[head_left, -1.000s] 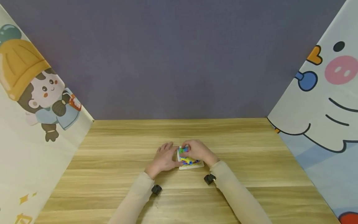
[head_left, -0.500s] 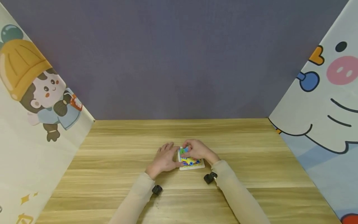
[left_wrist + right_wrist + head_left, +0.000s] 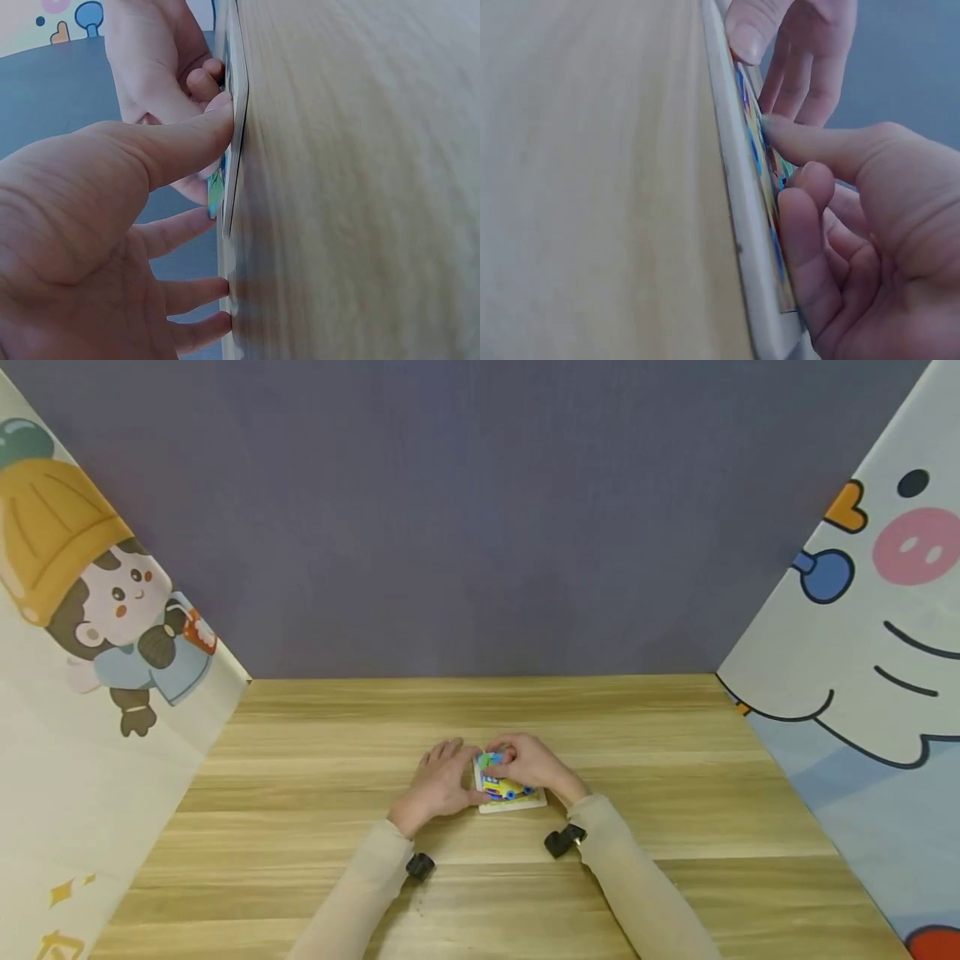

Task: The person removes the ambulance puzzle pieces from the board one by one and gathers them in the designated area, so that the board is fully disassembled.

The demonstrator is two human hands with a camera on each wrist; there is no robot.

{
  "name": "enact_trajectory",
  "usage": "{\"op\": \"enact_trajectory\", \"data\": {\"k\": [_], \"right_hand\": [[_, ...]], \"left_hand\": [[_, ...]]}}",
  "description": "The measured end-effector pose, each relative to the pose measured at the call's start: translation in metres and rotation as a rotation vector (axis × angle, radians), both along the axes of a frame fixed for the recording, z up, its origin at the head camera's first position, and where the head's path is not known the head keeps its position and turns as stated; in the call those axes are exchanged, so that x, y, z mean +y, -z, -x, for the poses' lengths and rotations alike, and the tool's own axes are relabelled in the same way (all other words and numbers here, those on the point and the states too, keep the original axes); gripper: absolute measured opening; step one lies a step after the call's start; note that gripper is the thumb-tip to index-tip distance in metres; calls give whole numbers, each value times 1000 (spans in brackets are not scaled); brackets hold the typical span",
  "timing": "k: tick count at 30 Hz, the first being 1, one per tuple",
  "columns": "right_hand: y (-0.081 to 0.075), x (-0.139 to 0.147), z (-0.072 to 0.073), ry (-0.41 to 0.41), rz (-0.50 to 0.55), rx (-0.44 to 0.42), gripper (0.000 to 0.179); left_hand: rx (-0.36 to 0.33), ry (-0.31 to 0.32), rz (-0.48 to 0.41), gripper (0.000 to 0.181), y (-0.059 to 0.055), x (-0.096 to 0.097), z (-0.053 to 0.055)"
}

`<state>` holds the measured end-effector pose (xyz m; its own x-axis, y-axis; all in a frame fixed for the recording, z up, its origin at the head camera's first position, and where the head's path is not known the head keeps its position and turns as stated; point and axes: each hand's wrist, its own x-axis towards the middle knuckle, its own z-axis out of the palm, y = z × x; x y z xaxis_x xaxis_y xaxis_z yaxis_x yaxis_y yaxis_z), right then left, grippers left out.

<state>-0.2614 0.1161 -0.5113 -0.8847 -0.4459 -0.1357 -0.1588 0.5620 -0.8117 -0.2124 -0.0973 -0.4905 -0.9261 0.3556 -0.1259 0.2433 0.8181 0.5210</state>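
Note:
A small picture puzzle with a pale border [image 3: 513, 807] lies flat on the table, showing a yellow vehicle with blue wheels. My left hand [image 3: 442, 781] is spread along its left side. The left thumb presses the board near its lower left, and other fingertips reach the table, as the left wrist view shows. My right hand [image 3: 534, 762] is over the upper right part of the board, covering much of the picture. Between its thumb and fingers it pinches a thin green and blue puzzle piece [image 3: 215, 193], tilted up from the board.
The wooden table [image 3: 337, 718] ends at a grey back panel [image 3: 480, 527]. Side panels with cartoon figures stand at left [image 3: 45, 760] and right [image 3: 885, 793]. Black wrist cameras [image 3: 420, 866] hang by both sleeves.
Both hands and the board hold nearly the same place. The right fingers and the pinched piece shift only slightly, and the head view moves a little.

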Motion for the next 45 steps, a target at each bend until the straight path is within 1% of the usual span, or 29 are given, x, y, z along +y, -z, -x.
{"op": "enact_trajectory", "data": {"k": [3, 6, 9, 16, 20, 23, 27, 30, 33, 39, 45], "right_hand": [[3, 3, 0, 68, 90, -75, 35], [4, 5, 1, 112, 178, -142, 34], [3, 4, 1, 124, 208, -147, 32], [4, 0, -2, 188, 131, 1, 22], [4, -2, -4, 194, 118, 25, 18], [3, -2, -4, 195, 116, 10, 18], [2, -2, -4, 203, 133, -38, 20], [2, -1, -4, 208, 141, -58, 22], [2, 0, -3, 209, 140, -57, 22], [1, -1, -4, 194, 123, -17, 22], [2, -1, -4, 199, 158, -35, 19]], "left_hand": [[1, -4, -5, 79, 0, 0, 0], [5, -10, -8, 79, 0, 1, 0], [5, -11, -11, 78, 0, 1, 1], [-4, -19, -4, 81, 0, 1, 0], [-10, -22, -1, 83, 1, 1, 0], [-14, -22, 1, 83, 0, 0, -1], [-12, -21, 0, 83, 0, -1, -1], [-12, -19, -5, 83, -1, -1, -1], [-13, -17, -9, 83, -1, -1, -1], [-16, -12, -2, 83, 1, -2, 0], [-13, -11, 5, 82, 2, -2, 0]]}}
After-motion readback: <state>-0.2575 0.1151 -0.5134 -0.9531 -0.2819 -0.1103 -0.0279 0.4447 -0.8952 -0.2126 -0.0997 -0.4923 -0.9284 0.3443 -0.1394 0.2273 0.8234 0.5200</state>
